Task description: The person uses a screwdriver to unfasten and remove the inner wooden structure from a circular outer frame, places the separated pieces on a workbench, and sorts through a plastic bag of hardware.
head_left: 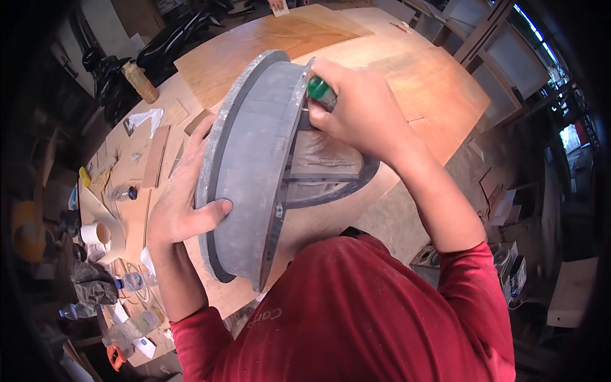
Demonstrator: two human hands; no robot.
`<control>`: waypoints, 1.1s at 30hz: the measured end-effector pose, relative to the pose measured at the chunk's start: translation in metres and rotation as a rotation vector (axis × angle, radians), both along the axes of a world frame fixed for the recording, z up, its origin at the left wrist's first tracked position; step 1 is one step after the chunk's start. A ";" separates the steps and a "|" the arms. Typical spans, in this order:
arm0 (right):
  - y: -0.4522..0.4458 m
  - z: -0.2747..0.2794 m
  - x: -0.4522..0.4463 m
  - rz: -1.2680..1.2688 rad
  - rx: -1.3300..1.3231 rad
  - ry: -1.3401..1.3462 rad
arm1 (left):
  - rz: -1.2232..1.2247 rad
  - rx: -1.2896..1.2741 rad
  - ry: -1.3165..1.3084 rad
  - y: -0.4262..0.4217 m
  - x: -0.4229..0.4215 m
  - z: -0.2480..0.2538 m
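A large grey curved wooden form [254, 146], with a raised rim along each side, stands tilted on edge over the worktable. My left hand [184, 204] grips its left rim, the thumb pressed on the grey face and the fingers partly hidden behind. At the upper right rim, my right hand [356, 105] is closed around a green-handled screwdriver [317, 88]. Only the rounded handle end shows; its tip is hidden by the hand and rim. Inside the form, beside its right rim, lies a brown paper-like sheet with print [324, 156].
Plywood sheets [433, 95] cover the far and right side of the worktable. On the left are a plastic bottle [130, 280], a tape roll [95, 233], wood strips and scraps. A bottle of brownish liquid [140, 81] stands at the far left edge. Another person's hand [276, 5] shows at the top.
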State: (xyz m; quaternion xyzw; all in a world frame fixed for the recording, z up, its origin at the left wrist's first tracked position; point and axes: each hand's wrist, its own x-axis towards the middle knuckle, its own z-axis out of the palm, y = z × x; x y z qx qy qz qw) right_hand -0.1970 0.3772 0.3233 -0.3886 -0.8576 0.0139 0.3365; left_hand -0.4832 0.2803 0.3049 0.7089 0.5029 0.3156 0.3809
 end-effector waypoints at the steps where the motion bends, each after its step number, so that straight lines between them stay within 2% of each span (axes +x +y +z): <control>1: 0.001 0.001 0.000 0.002 -0.068 0.053 | 0.000 -0.006 -0.012 0.000 -0.001 -0.001; 3: 0.006 0.003 0.000 0.005 -0.132 0.108 | -0.018 0.025 -0.030 0.001 -0.002 -0.004; 5: 0.011 0.001 0.003 0.083 -0.354 0.252 | -0.016 0.048 -0.029 0.000 -0.002 -0.004; 8: 0.016 -0.001 0.004 0.105 -0.404 0.292 | -0.028 0.069 -0.031 0.000 -0.003 -0.004; 14: 0.011 -0.003 0.002 0.079 -0.287 0.269 | -0.022 0.062 -0.005 -0.002 -0.004 -0.004; 19: 0.012 -0.003 0.005 0.120 -0.330 0.260 | -0.073 0.143 0.040 0.005 -0.011 -0.008; 24: 0.005 0.001 0.005 0.127 -0.272 0.223 | -0.104 0.097 -0.072 0.018 -0.019 -0.014; 26: 0.005 -0.002 0.005 0.111 -0.148 0.208 | -0.123 0.053 -0.113 0.023 -0.022 -0.016; 30: 0.005 -0.010 0.007 0.082 -0.144 0.211 | -0.163 0.031 -0.190 0.030 -0.020 -0.017; 32: 0.004 -0.012 0.012 0.139 -0.285 0.386 | -0.177 0.026 -0.198 0.032 -0.018 -0.016; 33: 0.002 -0.008 0.012 0.137 -0.285 0.383 | -0.183 0.025 -0.196 0.033 -0.018 -0.015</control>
